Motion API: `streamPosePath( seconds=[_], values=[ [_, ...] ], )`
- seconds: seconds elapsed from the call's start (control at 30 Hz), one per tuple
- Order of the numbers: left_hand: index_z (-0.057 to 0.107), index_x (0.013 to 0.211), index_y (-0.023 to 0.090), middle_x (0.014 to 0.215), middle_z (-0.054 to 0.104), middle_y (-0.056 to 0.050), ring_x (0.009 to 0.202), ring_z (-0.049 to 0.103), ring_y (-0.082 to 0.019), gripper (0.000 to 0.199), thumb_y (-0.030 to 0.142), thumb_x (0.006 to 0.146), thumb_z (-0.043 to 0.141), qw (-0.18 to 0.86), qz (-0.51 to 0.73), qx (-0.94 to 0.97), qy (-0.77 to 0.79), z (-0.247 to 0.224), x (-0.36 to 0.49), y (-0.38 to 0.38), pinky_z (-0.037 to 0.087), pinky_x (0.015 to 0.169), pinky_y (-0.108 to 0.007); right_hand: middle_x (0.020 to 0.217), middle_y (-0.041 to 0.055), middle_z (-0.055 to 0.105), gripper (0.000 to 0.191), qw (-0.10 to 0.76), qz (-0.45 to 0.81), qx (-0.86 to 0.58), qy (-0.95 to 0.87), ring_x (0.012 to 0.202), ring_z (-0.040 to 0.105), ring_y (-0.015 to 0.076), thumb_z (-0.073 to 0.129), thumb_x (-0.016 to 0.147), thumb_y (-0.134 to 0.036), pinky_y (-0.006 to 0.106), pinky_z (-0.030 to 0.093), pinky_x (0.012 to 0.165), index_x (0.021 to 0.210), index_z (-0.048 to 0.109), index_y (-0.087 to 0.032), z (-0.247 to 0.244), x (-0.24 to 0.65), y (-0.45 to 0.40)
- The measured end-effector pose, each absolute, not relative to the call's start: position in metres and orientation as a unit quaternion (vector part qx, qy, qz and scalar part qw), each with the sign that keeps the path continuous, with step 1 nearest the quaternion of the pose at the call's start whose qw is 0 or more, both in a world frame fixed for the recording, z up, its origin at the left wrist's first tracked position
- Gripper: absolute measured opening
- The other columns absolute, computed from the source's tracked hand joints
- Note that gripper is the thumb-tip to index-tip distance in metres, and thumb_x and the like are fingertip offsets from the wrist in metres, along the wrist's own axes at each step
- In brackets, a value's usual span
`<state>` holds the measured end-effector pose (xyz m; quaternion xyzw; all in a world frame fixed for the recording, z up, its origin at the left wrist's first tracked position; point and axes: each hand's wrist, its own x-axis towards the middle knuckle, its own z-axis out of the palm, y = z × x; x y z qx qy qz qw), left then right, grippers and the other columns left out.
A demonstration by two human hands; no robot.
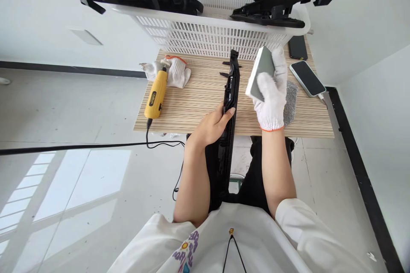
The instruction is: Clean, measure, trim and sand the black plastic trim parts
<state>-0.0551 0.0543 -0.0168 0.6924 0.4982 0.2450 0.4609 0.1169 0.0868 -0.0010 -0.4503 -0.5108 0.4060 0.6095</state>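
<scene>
Holding a long black plastic strip (pixel 233 83) in the bare left grip (pixel 213 125), across the near edge of the pale striped tabletop (pixel 198 98); clasping a flat grey-and-white rectangular block (pixel 263 67) in the white-gloved right grip (pixel 271 102).

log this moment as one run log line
left hand: bare, gripping long black plastic part | right hand: white knit glove, holding flat grey and white block | striped tan table: yellow corded tool
</scene>
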Motion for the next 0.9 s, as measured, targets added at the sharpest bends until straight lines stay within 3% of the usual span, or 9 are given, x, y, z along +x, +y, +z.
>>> streamPosePath(
  seconds=[0.17, 0.3, 0.4, 0.5, 0.6, 0.7, 0.8, 0.9],
  values=[
    [0.056, 0.128, 0.024, 0.114, 0.072, -0.006, 0.124, 0.058, -0.034, 0.046, 0.055, 0.100, 0.037, 0.460, 0.227, 0.691, 0.510, -0.017, -0.056, 0.055, 0.039, 0.108, -0.046, 0.148, 0.0007, 0.049, 0.057, 0.593, 0.467, -0.377, -0.537, 0.130, 0.054, 0.0244, 0.073, 0.080, -0.042, 0.039, 0.057, 0.101, 0.134, 0.054, -0.034, -0.003, 0.104, 0.079],
    [0.055, 0.127, 0.024, 0.108, 0.072, -0.006, 0.111, 0.063, -0.036, 0.046, 0.056, 0.100, 0.035, 0.443, 0.202, 0.702, 0.520, -0.016, -0.056, 0.055, 0.044, 0.098, -0.047, 0.137, 0.0025, 0.059, 0.052, 0.534, 0.546, -0.348, -0.543, 0.114, 0.065, 0.0213, 0.069, 0.085, -0.038, 0.039, 0.061, 0.092, 0.134, 0.054, -0.031, -0.004, 0.102, 0.081],
    [0.056, 0.121, 0.024, 0.096, 0.071, -0.007, 0.100, 0.065, -0.037, 0.047, 0.059, 0.098, 0.035, 0.422, 0.171, 0.712, 0.535, -0.016, -0.056, 0.055, 0.046, 0.088, -0.046, 0.129, 0.0032, 0.064, 0.042, 0.504, 0.556, -0.347, -0.563, 0.109, 0.066, 0.0186, 0.065, 0.089, -0.039, 0.038, 0.060, 0.095, 0.130, 0.059, -0.027, -0.001, 0.105, 0.078],
    [0.056, 0.119, 0.023, 0.097, 0.072, -0.008, 0.102, 0.065, -0.038, 0.045, 0.057, 0.099, 0.035, 0.415, 0.164, 0.715, 0.538, -0.016, -0.056, 0.055, 0.046, 0.088, -0.047, 0.131, 0.0026, 0.062, 0.040, 0.469, 0.551, -0.344, -0.598, 0.113, 0.064, 0.0179, 0.067, 0.088, -0.034, 0.041, 0.055, 0.104, 0.128, 0.062, -0.026, 0.002, 0.111, 0.074],
    [0.057, 0.122, 0.023, 0.111, 0.072, -0.009, 0.112, 0.063, -0.038, 0.045, 0.055, 0.099, 0.035, 0.428, 0.178, 0.710, 0.530, -0.017, -0.056, 0.056, 0.045, 0.095, -0.049, 0.130, 0.0009, 0.062, 0.048, 0.442, 0.557, -0.316, -0.628, 0.114, 0.064, 0.0180, 0.071, 0.083, -0.024, 0.045, 0.052, 0.108, 0.129, 0.059, -0.028, 0.002, 0.113, 0.073],
    [0.054, 0.134, 0.023, 0.130, 0.067, -0.009, 0.127, 0.056, -0.038, 0.054, 0.059, 0.098, 0.036, 0.432, 0.194, 0.705, 0.527, -0.019, -0.056, 0.056, 0.041, 0.105, -0.051, 0.124, 0.0018, 0.062, 0.048, 0.521, 0.533, -0.345, -0.571, 0.108, 0.065, 0.0169, 0.070, 0.083, -0.024, 0.038, 0.059, 0.096, 0.129, 0.057, -0.029, 0.001, 0.107, 0.076],
    [0.051, 0.141, 0.022, 0.140, 0.062, -0.008, 0.137, 0.049, -0.037, 0.059, 0.061, 0.098, 0.037, 0.440, 0.212, 0.702, 0.518, -0.019, -0.054, 0.056, 0.036, 0.113, -0.050, 0.105, -0.0014, 0.062, 0.051, 0.611, 0.488, -0.369, -0.502, 0.085, 0.067, 0.0111, 0.068, 0.086, -0.026, 0.024, 0.061, 0.067, 0.134, 0.050, -0.032, 0.003, 0.100, 0.077],
    [0.050, 0.143, 0.024, 0.140, 0.062, -0.005, 0.139, 0.048, -0.035, 0.055, 0.055, 0.099, 0.040, 0.450, 0.218, 0.704, 0.504, -0.019, -0.053, 0.055, 0.036, 0.115, -0.049, 0.085, -0.0054, 0.059, 0.055, 0.510, 0.539, -0.380, -0.552, 0.051, 0.051, 0.0055, 0.068, 0.086, -0.030, 0.017, 0.043, 0.039, 0.138, 0.048, -0.033, 0.008, 0.100, 0.075]
  ],
)
